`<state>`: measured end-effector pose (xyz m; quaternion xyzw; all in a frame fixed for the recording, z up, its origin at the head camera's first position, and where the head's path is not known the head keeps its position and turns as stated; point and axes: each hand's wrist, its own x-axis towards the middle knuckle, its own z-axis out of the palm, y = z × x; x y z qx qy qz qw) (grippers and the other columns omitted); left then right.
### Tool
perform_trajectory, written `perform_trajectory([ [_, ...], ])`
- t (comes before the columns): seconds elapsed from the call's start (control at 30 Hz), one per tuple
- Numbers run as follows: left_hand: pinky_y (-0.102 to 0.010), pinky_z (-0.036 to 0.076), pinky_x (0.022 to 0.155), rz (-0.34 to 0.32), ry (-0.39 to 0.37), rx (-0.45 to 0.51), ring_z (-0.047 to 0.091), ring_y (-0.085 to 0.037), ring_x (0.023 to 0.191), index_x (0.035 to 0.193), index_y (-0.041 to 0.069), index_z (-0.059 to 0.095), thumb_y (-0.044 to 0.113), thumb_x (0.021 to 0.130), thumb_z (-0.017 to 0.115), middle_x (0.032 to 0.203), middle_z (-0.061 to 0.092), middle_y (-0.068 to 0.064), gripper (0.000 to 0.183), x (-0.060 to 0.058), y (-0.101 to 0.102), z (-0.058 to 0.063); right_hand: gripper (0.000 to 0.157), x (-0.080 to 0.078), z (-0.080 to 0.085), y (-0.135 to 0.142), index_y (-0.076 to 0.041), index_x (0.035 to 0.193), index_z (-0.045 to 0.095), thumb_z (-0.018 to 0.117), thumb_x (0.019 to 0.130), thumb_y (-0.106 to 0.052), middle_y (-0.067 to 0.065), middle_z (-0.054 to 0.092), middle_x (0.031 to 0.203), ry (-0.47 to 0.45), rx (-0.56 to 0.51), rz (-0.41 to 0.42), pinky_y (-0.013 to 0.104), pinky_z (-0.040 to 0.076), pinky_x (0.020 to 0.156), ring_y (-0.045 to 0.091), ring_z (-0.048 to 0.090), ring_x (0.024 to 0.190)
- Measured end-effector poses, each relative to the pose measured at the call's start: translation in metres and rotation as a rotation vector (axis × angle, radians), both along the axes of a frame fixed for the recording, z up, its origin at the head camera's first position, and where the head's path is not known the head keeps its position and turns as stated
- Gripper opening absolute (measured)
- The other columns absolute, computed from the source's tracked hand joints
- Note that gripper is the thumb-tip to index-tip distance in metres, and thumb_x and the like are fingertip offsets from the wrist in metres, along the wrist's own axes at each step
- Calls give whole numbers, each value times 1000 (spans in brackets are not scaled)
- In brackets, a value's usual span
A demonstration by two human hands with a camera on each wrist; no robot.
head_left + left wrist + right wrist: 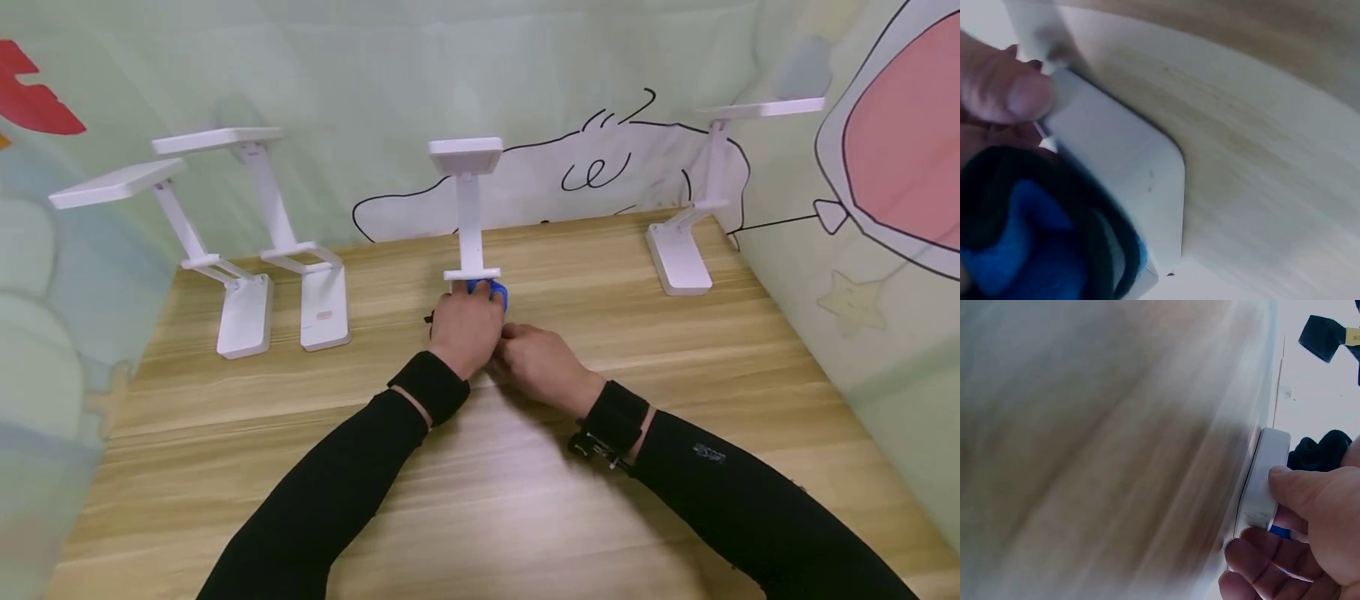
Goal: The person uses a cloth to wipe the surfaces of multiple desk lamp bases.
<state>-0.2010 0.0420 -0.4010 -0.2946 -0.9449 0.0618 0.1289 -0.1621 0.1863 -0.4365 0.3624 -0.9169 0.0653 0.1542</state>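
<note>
Find the white lamp point(469, 212) at mid-surface point(480, 517), pinched at its base point(1263, 494) in curled fingers point(1267, 559) of the right hand point(543, 367). Cannot tell the left hand's point(467, 329) closure over the blue cloth-like item point(502, 294). Probably light, stiff, slightly slick; hold by the base, sparing the hinged arm point(470, 237).

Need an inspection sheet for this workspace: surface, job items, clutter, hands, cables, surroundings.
Surface: wood-grain tabletop.
Job's things: middle lamp, white, unfolded, base largely hidden by the hands in the head view; blue cloth-like item with dark edging against it.
Clutter: three other white lamps, all unfolded: far-left lamp, second lamp from left, right lamp.
Left hand: over the blue cloth-like item; grip or press unclear.
Right hand: pinches the middle lamp's base.
Cables: nothing seen.
Surroundings: pale backdrop with printed cartoon drawings.
</note>
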Motion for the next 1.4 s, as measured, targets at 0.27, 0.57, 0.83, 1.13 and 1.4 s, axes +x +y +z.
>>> perform_trajectory([
  [0.27,-43,56,59,148,-141,-16,61,-34,79,121,2,61,35,89,66,103,65,-19,46,-3,-16,3,31,1,3,-4,-14,119,67,66,92,-29,-1,56,71,-90,-34,-56,31,46,48,12,50,62],
  [0.57,-44,55,63,60,-212,100,63,-27,78,97,3,66,31,91,63,85,67,-13,29,0,-27,6,43,2,1,-2,-9,131,60,66,92,-26,0,53,67,-99,-13,-58,26,40,47,10,43,58],
  [0.83,-41,54,55,22,-213,202,60,-25,69,90,2,66,18,93,57,75,63,-11,18,18,-36,3,42,4,2,0,-8,128,62,66,92,-28,2,60,74,-109,1,-81,26,45,48,9,46,59],
  [1.13,-43,54,56,214,-458,315,59,-24,72,91,3,66,18,94,52,84,64,-12,21,16,-48,8,41,3,2,0,-9,128,63,67,91,-27,2,57,71,-114,-31,-72,26,42,47,10,44,57],
  [1.4,-50,54,66,374,-535,386,61,-35,82,87,0,66,11,93,46,92,64,-21,24,-37,-79,4,44,3,2,-9,-8,130,60,67,91,-27,3,60,75,-166,-39,-75,25,42,48,11,44,58],
])
